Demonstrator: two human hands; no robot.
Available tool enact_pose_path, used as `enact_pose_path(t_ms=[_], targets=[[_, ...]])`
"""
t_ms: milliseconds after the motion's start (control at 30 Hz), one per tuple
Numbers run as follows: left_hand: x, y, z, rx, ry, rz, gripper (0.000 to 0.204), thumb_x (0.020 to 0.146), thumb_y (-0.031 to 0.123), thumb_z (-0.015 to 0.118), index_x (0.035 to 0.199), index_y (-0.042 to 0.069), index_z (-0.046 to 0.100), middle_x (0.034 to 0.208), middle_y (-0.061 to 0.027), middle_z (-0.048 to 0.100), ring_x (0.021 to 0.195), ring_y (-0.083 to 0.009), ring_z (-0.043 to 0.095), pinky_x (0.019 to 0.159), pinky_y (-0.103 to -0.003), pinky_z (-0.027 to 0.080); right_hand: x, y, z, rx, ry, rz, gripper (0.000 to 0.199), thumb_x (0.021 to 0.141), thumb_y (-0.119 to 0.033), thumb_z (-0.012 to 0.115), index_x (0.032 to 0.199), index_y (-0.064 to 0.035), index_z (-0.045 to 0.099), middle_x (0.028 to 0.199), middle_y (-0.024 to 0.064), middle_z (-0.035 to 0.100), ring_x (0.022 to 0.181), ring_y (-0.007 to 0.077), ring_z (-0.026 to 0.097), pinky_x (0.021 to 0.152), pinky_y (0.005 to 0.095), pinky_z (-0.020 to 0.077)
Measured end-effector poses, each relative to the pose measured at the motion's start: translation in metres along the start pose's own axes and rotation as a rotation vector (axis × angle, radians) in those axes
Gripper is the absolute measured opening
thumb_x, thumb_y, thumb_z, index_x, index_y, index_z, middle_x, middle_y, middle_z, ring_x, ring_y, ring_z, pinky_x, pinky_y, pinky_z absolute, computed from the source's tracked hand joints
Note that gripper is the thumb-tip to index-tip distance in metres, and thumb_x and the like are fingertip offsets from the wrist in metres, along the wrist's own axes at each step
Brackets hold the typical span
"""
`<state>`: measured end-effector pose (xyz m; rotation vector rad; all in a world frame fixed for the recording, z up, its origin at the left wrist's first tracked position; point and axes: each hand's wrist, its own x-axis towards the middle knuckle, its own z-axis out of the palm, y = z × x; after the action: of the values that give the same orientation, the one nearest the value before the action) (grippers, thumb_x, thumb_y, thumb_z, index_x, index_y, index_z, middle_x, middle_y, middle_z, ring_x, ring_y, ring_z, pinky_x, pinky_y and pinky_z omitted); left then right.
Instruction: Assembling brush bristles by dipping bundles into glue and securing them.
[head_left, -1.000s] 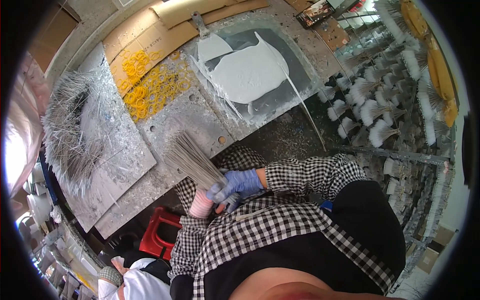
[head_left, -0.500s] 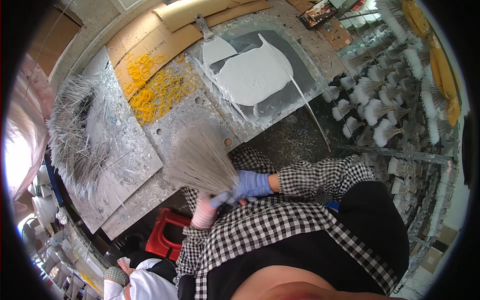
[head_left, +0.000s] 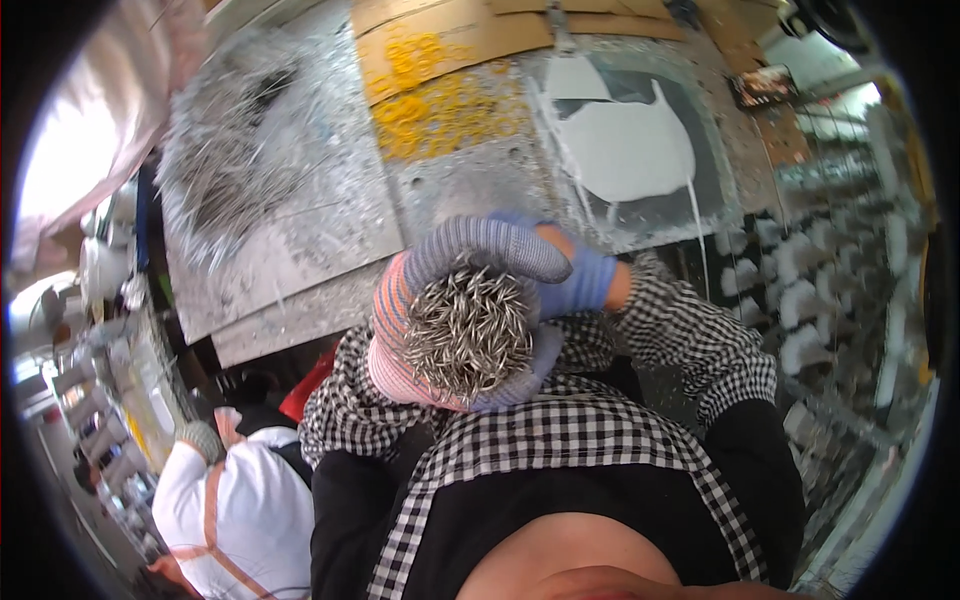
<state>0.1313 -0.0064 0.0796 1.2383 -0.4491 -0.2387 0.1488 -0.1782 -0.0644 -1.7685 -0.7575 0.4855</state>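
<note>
A thick round bundle of thin grey, pointed stalks (head_left: 470,335) is held up close in front of me, its tips facing up toward my head. My left hand (head_left: 400,300), in a pink and grey-blue striped knit glove, wraps around the bundle, fingers over its far side and thumb on its near side. Just beyond, at the right, is my right hand (head_left: 580,275) in a blue glove. Its fingers are partly behind the left hand and smeared, so their grip does not show. The bundle's other end is hidden under the hands.
Loose grey stalks (head_left: 235,150) lie heaped on the table's left board. Yellow rubber bands (head_left: 440,115) are scattered on cardboard and the tabletop. White paste (head_left: 630,150) covers a dark plate beside a scraper (head_left: 560,35). Racks of white-tipped bundles (head_left: 800,290) stand right; another person (head_left: 240,500) sits lower left.
The bundle has been raised toward me and turned from its fanned side to its tips. My left hand now encircles it, with my right hand beyond. My view has shifted too.
</note>
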Motion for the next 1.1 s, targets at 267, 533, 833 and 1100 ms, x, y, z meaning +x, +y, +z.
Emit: enact_pose_path(t_ms=[267,533,833,1100], targets=[[0.038,-0.079,-0.048,0.615,0.260,0.045,0.033,0.076,0.012,0.081,0.105,0.004,0.066,0.091,-0.0047,0.071,0.084,-0.0176,0.069,0.080,-0.031,0.057,0.041,-0.105,-0.127,-0.645,0.349,-0.310,0.040,0.089,-0.015,0.068,0.128,-0.0080,0.062,0.115,0.0126,0.064,0.102,0.0220,0.064,0.083,0.0322,0.0567],[0.052,-0.123,-0.052,0.768,0.132,0.144,0.034,0.080,0.013,0.076,0.111,0.006,0.064,0.104,-0.0063,0.071,0.097,-0.0171,0.067,0.087,-0.031,0.054,0.109,-0.156,-0.053,-0.676,-0.076,-0.430,0.068,0.092,-0.057,0.059,0.139,-0.0084,0.054,0.126,0.0173,0.062,0.117,0.0316,0.060,0.104,0.0470,0.0453],[0.049,-0.174,-0.044,0.821,0.068,0.141,0.034,0.080,0.011,0.075,0.111,0.005,0.064,0.105,-0.0052,0.071,0.098,-0.0157,0.066,0.087,-0.030,0.054,0.121,-0.167,-0.043,-0.860,-0.350,-0.726,0.086,0.078,-0.069,0.066,0.139,-0.0083,0.056,0.135,0.0177,0.059,0.130,0.0405,0.051,0.111,0.0495,0.0342],[0.063,-0.192,-0.058,0.786,0.072,0.090,0.034,0.079,0.010,0.074,0.111,0.005,0.064,0.105,-0.0043,0.071,0.098,-0.0146,0.066,0.087,-0.029,0.053,0.146,-0.244,-0.022,-0.949,-0.385,-0.804,0.093,0.080,-0.081,0.050,0.139,-0.0090,0.057,0.133,0.0194,0.061,0.132,0.0431,0.048,0.113,0.0506,0.0324]])
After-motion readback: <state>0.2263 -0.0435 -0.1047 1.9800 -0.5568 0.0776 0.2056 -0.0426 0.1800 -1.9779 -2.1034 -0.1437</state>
